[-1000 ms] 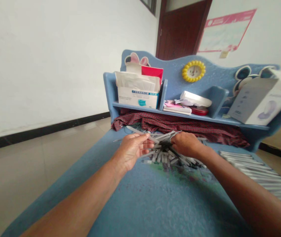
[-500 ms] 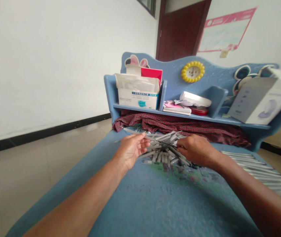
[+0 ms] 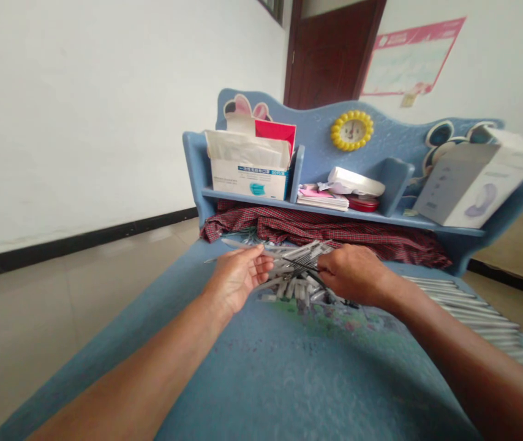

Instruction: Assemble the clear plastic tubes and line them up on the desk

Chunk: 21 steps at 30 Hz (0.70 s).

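My left hand [image 3: 238, 275] is closed in a pinch, thumb against fingers, on a pale, see-through pen barrel [image 3: 233, 244] that sticks out to its left. Facing it, my right hand [image 3: 352, 272] is closed with its knuckles up, on a thin black rod [image 3: 299, 264] like a pen refill, which points toward my left hand. Its fingertips are mostly hidden. Between and beneath both hands lies a heap of pen parts [image 3: 294, 288], with clear tubes, white pieces and dark thin sticks in a tangle on the blue desk [image 3: 261, 373].
A row of pale pens [image 3: 477, 312] lies at the right, beside my forearm. Behind the heap is a bunched red checked cloth [image 3: 335, 228]. The shelf above bears a mask box [image 3: 247, 177], papers [image 3: 323, 199], a red tin [image 3: 363, 203] and a white carton [image 3: 468, 177].
The whole view has shifted slightly. My right hand has come a little closer to my left, and the black rod shows more plainly between them. Both hands keep their grip.
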Tool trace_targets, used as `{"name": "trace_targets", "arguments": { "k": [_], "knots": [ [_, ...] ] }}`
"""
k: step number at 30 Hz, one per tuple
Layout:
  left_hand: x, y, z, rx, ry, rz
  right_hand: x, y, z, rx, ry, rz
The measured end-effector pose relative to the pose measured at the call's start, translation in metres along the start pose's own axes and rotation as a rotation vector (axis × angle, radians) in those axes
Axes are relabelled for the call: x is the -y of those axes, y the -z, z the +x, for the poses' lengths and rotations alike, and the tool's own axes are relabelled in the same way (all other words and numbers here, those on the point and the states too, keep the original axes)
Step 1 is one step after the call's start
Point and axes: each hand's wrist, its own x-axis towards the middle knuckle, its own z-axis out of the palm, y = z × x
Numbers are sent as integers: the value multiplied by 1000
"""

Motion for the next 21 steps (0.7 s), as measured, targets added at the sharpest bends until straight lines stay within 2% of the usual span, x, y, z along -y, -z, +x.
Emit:
{"name": "trace_targets", "arguments": {
  "k": [7,12,15,17,21],
  "knots": [
    [5,-7,-5,60,63,4,9,4,3,-50,7,-55],
    [11,-12,-9,152,161,-131,30,12,-3,-243,23,-52],
    [5,-13,-12,188,143,-239,33,13,-15,-352,52,44],
    [-2,-12,-13,190,89,-307,28,7,-23,-311,54,112],
    [-13,-10,-13,164,24,-440,10,-15,-25,-41,-51,112]
  ]
}}
